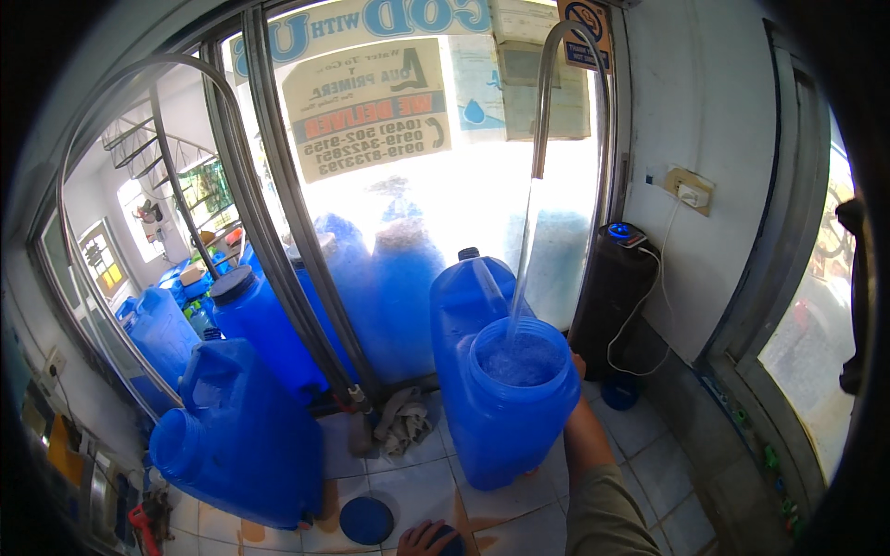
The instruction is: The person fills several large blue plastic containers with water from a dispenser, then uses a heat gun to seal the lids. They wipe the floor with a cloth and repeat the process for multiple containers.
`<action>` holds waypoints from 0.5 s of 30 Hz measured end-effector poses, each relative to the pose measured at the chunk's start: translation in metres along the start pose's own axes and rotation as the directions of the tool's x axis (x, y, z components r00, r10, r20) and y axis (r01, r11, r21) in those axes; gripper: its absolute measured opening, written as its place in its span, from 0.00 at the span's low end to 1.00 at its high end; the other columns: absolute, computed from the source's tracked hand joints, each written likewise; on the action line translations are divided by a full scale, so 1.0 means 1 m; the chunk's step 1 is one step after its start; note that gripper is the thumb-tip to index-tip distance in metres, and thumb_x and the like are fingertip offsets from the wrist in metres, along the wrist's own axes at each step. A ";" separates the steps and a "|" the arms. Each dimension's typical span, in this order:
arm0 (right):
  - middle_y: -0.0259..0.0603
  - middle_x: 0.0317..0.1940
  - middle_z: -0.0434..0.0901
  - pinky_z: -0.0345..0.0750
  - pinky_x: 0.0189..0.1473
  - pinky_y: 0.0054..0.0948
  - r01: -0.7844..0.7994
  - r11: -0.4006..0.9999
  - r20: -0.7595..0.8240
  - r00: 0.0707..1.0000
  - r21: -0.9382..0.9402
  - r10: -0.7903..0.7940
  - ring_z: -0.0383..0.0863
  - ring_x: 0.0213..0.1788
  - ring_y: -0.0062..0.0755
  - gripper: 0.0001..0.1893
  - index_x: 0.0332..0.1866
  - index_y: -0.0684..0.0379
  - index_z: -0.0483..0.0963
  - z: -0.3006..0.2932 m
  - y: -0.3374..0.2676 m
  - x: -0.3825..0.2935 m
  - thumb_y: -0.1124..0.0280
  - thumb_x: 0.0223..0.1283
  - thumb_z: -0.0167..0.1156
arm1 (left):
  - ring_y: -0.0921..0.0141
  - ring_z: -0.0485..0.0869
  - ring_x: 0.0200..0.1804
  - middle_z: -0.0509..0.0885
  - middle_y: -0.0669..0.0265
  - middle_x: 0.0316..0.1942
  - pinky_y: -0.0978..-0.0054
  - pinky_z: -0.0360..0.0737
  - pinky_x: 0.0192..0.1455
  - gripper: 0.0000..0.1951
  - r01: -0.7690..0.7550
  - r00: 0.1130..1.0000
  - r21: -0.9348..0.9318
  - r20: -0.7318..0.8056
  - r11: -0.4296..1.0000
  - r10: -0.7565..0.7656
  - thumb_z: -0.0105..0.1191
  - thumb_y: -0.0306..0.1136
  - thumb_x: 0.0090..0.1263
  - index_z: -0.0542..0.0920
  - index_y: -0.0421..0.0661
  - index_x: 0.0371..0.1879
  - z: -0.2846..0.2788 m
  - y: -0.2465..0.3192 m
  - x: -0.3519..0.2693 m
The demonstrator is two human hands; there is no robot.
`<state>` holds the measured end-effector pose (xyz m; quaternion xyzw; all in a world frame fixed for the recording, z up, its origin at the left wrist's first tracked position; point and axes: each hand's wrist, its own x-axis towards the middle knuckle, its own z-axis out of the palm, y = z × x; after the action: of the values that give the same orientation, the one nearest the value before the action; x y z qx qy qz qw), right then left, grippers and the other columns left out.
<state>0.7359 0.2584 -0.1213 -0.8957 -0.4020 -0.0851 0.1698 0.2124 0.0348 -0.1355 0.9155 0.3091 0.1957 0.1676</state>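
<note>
An upright blue plastic water jug (500, 431) stands on the tiles, its wide mouth turned up. Water (523, 361) churns near its rim, fed by a clear stream (528, 243) from a curved metal spout (547, 104). My right hand (578, 364) is at the jug's far right side, mostly hidden behind it; its grip does not show. Low in the picture, my left hand (421, 539) has its fingers over a dark blue screw cap (446, 542). A similar blue cap (366, 521) lies on the floor beside it. Another blue jug (257, 431), uncapped, stands to the left.
A second curved pipe (149, 61) reaches down at the left jug. A crumpled cloth (403, 422) lies by the metal window frame (306, 208). Blue containers (240, 306) stand beyond it. At right are a black device (619, 299) with a white cable (615, 340) and a blue cap (620, 393).
</note>
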 end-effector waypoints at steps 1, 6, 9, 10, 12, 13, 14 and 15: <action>0.51 0.41 0.90 0.88 0.47 0.49 -0.001 1.000 0.005 1.000 0.003 0.001 0.91 0.44 0.53 0.23 0.36 0.59 0.88 0.003 -0.002 -0.001 0.55 0.70 0.49 | 0.50 0.68 0.74 0.72 0.54 0.72 0.44 0.62 0.73 0.39 0.003 1.000 0.004 -0.010 1.000 -0.003 0.68 0.58 0.56 0.77 0.58 0.69 -0.001 0.001 -0.001; 0.51 0.38 0.90 0.88 0.45 0.50 -0.056 0.998 -0.030 0.998 0.044 0.057 0.91 0.42 0.55 0.23 0.35 0.59 0.88 0.002 0.000 -0.012 0.55 0.70 0.49 | 0.50 0.68 0.73 0.72 0.54 0.71 0.45 0.63 0.73 0.39 -0.001 1.000 0.009 -0.018 1.000 0.001 0.68 0.57 0.55 0.77 0.57 0.68 -0.005 0.003 -0.001; 0.51 0.37 0.89 0.88 0.46 0.48 -0.019 0.997 -0.070 0.997 0.073 0.024 0.91 0.42 0.54 0.21 0.36 0.58 0.88 -0.016 -0.001 -0.031 0.55 0.70 0.51 | 0.50 0.68 0.73 0.73 0.54 0.71 0.46 0.63 0.73 0.38 0.001 1.000 0.011 -0.009 1.000 -0.001 0.68 0.57 0.55 0.77 0.57 0.68 -0.007 0.004 0.001; 0.51 0.38 0.89 0.88 0.46 0.47 -0.062 0.994 -0.049 0.997 0.085 0.066 0.91 0.42 0.53 0.20 0.37 0.58 0.88 -0.027 0.002 -0.037 0.55 0.70 0.53 | 0.49 0.68 0.73 0.73 0.54 0.71 0.46 0.63 0.73 0.38 -0.013 1.000 0.005 0.004 1.000 0.013 0.68 0.57 0.55 0.77 0.57 0.68 -0.007 0.003 0.004; 0.51 0.38 0.89 0.87 0.47 0.46 -0.104 0.987 0.014 0.995 0.124 0.103 0.91 0.43 0.53 0.19 0.39 0.57 0.88 -0.040 -0.018 -0.043 0.54 0.69 0.57 | 0.49 0.68 0.73 0.73 0.54 0.71 0.45 0.63 0.73 0.39 0.019 1.000 0.025 0.021 1.000 -0.020 0.68 0.56 0.55 0.78 0.57 0.68 -0.007 0.004 -0.001; 0.51 0.39 0.89 0.87 0.48 0.46 -0.108 0.989 0.020 0.994 0.105 0.107 0.91 0.44 0.52 0.18 0.40 0.56 0.88 -0.046 -0.019 -0.045 0.53 0.68 0.59 | 0.49 0.68 0.73 0.73 0.54 0.70 0.45 0.63 0.73 0.39 0.017 0.999 0.030 0.035 0.999 -0.018 0.69 0.56 0.55 0.78 0.57 0.68 -0.007 0.004 -0.001; 0.51 0.39 0.89 0.87 0.48 0.45 -0.105 0.991 0.028 0.994 0.086 0.103 0.91 0.44 0.52 0.18 0.40 0.56 0.88 -0.049 -0.020 -0.046 0.53 0.68 0.60 | 0.48 0.68 0.73 0.73 0.54 0.70 0.45 0.63 0.73 0.39 0.009 1.000 0.022 0.027 1.000 -0.010 0.69 0.56 0.55 0.78 0.57 0.68 -0.007 0.004 0.000; 0.51 0.40 0.89 0.87 0.48 0.45 -0.100 0.993 0.038 0.995 0.068 0.097 0.91 0.45 0.52 0.18 0.41 0.56 0.88 -0.051 -0.019 -0.047 0.52 0.67 0.62 | 0.48 0.68 0.73 0.73 0.54 0.70 0.45 0.63 0.73 0.39 0.005 1.000 0.015 0.018 1.000 -0.005 0.69 0.56 0.55 0.78 0.57 0.68 -0.007 0.005 0.001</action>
<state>0.6895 0.2183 -0.0833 -0.9093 -0.3630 -0.0471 0.1983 0.2119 0.0329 -0.1272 0.9176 0.3113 0.1846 0.1641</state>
